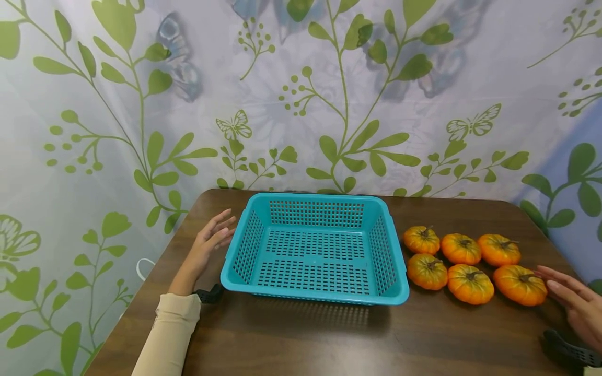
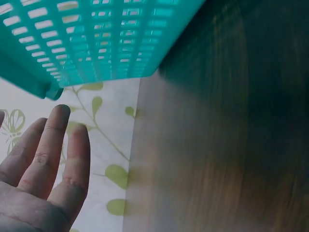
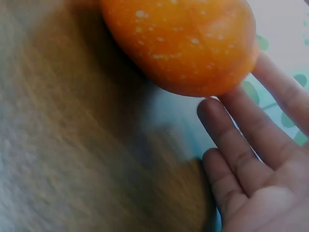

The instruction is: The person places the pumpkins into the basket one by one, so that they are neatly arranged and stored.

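A turquoise plastic basket (image 1: 312, 300) with a slotted bottom and walls stands on the brown table; nothing lies in it. My left hand (image 1: 212, 237) is beside its left wall, fingers fairly straight and apart from the rim. The left wrist view shows that hand (image 2: 46, 169) just below the basket's edge (image 2: 101, 53). Several small orange pumpkins (image 1: 470, 283) sit in two rows to the right of the basket. At the front-right pumpkin (image 1: 519, 286), my right hand (image 1: 576, 300) has its extended fingers against or very near the side; exact contact cannot be told. In the right wrist view, fingers (image 3: 236, 140) lie beside that pumpkin (image 3: 188, 43).
A patterned curtain (image 1: 263, 104) with green leaves and butterflies hangs behind and to the left of the table (image 1: 301, 344). Dark straps (image 1: 209, 295) sit at both wrists. A thin white loop (image 1: 141, 269) shows past the table's left edge.
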Motion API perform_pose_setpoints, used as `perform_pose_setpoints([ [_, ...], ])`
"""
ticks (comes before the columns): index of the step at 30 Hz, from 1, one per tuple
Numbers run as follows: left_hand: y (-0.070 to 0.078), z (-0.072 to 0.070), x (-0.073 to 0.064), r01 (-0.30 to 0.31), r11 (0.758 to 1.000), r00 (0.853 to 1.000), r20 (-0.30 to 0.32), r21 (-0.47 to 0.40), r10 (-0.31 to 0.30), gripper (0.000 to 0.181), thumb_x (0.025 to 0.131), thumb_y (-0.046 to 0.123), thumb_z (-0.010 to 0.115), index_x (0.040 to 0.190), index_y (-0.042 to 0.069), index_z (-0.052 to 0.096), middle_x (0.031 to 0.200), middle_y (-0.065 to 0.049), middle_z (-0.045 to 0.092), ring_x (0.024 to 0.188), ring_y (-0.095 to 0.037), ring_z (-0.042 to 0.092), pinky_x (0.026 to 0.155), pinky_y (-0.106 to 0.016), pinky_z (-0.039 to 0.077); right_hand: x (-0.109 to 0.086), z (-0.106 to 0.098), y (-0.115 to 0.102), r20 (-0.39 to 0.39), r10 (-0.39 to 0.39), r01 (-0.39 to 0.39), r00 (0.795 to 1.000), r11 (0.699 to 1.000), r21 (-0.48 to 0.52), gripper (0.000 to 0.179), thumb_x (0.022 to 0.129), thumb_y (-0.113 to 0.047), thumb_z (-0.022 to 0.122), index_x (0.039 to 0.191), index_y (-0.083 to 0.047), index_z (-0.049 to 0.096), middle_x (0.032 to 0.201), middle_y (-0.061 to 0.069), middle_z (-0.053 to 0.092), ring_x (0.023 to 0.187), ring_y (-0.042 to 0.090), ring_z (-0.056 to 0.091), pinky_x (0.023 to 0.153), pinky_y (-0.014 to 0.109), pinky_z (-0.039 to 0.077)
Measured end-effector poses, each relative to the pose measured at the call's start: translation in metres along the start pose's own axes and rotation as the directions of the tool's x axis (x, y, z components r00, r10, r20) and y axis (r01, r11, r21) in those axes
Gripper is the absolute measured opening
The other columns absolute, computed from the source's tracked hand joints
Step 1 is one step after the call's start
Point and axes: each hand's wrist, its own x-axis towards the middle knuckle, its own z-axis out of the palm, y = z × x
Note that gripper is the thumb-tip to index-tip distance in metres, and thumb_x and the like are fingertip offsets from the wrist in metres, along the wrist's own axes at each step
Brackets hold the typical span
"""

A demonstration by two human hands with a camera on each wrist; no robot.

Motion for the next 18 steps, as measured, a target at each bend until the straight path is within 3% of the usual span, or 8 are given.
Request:
perform_pose_setpoints([
  [2,-0.001,0.001,0.0,0.017,1.0,1.0,0.024,0.001,-0.017,0.058,0.113,0.009,0.044,0.167,-0.006,0.027,0.164,-0.041,0.033,0.128,-0.002,0.061,0.101,-0.023,0.053,-0.003,-0.003,0.004,0.022,0.02,-0.017,1.0,0.991,-0.13,0.059,0.114,0.0,0.036,0.148,-0.045,0.054,0.132,-0.037,0.054,0.117,-0.021,0.043,0.104,0.007,0.009],
  [4,-0.001,0.002,0.0,0.036,0.999,0.998,0.057,0.016,-0.036,0.06,0.113,0.01,0.045,0.168,-0.002,0.026,0.166,-0.037,0.032,0.136,-0.009,0.056,0.101,-0.022,0.051,-0.005,-0.004,0.007,0.035,0.02,-0.012,0.999,0.974,-0.226,0.065,0.113,0.003,0.038,0.155,-0.046,0.046,0.133,-0.038,0.05,0.117,-0.02,0.04,0.104,0.009,0.011],
  [6,-0.001,0.003,0.0,0.044,0.999,0.995,0.088,0.03,-0.047,0.062,0.112,0.011,0.047,0.17,0.002,0.026,0.168,-0.033,0.032,0.145,-0.024,0.05,0.102,-0.023,0.05,-0.006,-0.003,0.01,0.028,0.018,-0.008,0.999,0.946,-0.324,0.071,0.111,0.005,0.043,0.158,-0.048,0.04,0.133,-0.039,0.045,0.117,-0.021,0.038,0.101,0.009,0.013],
  [10,0.0,0.009,0.001,0.047,0.998,0.989,0.14,0.049,-0.053,0.067,0.109,0.01,0.052,0.171,0.005,0.025,0.168,-0.032,0.033,0.15,-0.052,0.039,0.102,-0.029,0.052,-0.005,0.002,0.01,-0.002,-0.002,0.002,1.0,0.91,-0.414,0.08,0.106,0.01,0.052,0.159,-0.048,0.037,0.134,-0.04,0.041,0.116,-0.021,0.039,0.094,0.008,0.022],
  [15,-0.003,0.016,0.004,0.08,0.99,0.987,0.132,0.119,-0.096,0.074,0.105,0.011,0.062,0.171,0.009,0.029,0.164,-0.031,0.039,0.144,-0.051,0.044,0.103,-0.045,0.051,-0.003,0.007,0.008,-0.036,-0.011,-0.007,0.999,0.893,-0.449,0.086,0.102,0.013,0.059,0.156,-0.05,0.038,0.131,-0.04,0.042,0.113,-0.021,0.041,0.087,0.006,0.029],
  [18,-0.005,0.018,0.006,0.092,0.988,0.986,0.129,0.126,-0.108,0.078,0.102,0.012,0.066,0.171,0.009,0.03,0.164,-0.03,0.039,0.142,-0.046,0.044,0.106,-0.05,0.048,-0.004,0.01,0.009,-0.042,-0.024,0.002,0.999,0.888,-0.46,0.087,0.101,0.012,0.06,0.157,-0.05,0.036,0.134,-0.041,0.04,0.116,-0.023,0.04,0.093,0.006,0.027],
])
